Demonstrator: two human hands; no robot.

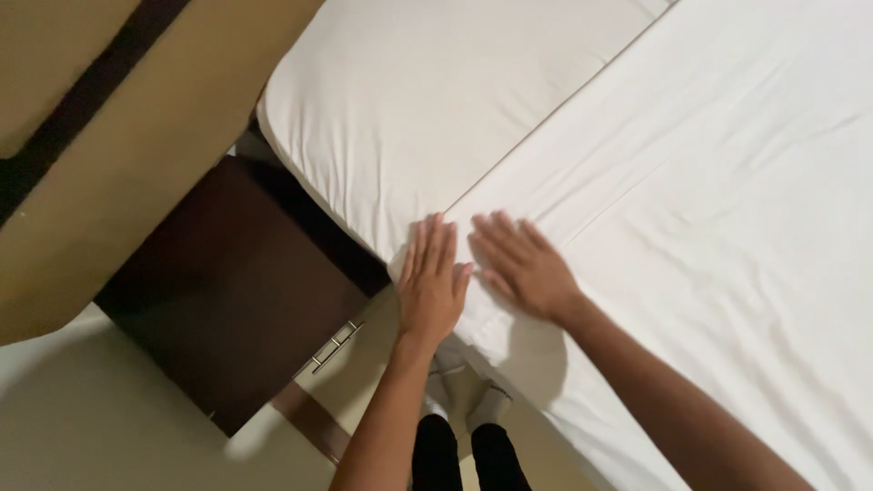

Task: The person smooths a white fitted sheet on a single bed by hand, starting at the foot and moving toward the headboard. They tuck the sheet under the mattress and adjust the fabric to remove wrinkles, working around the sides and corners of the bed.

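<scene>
My left hand (430, 280) lies flat, fingers apart, on the edge of a white bed sheet (718, 227) near the corner of the bed. Beside it, my right hand (523, 265) presses flat on the same sheet, fingers spread. Both palms face down and hold nothing. A white pillow (427, 100) lies just beyond my hands at the head of the bed, its lower edge touching the sheet's fold line.
A dark brown bedside table (227, 300) stands left of the bed, with a metal drawer handle (336, 344). A tan wall panel with a dark stripe (100, 100) runs behind it. My legs and white socks (464, 400) show below on a pale floor.
</scene>
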